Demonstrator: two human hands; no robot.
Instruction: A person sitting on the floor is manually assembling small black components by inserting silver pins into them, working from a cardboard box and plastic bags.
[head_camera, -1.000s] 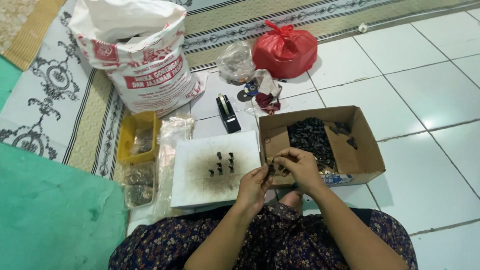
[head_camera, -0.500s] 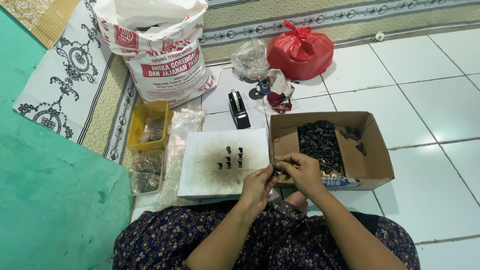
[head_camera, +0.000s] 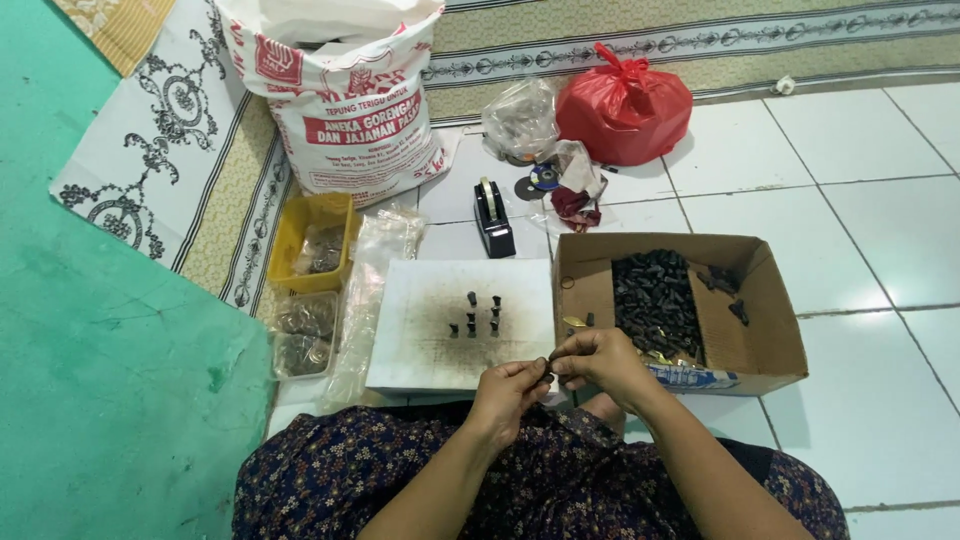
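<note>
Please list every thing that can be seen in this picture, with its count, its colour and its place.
small dark part: one, black, pinched between the fingers of both hands
white board: one, white with dark smudges, on the floor in front of the person
upright pieces: about seven, black, standing on the white board
cardboard box: one, brown, right of the board, open
heap of parts: one, black, inside the box
tape dispenser: one, black, behind the board
yellow tray: one, left of the board
clear tubs: two, below the yellow tray
sack: one, white with red print, at the back
red bag: one, tied, at the back
clear bag: one, left of the red bag
left hand: one, at the board's near edge
right hand: one, beside the left hand
</note>
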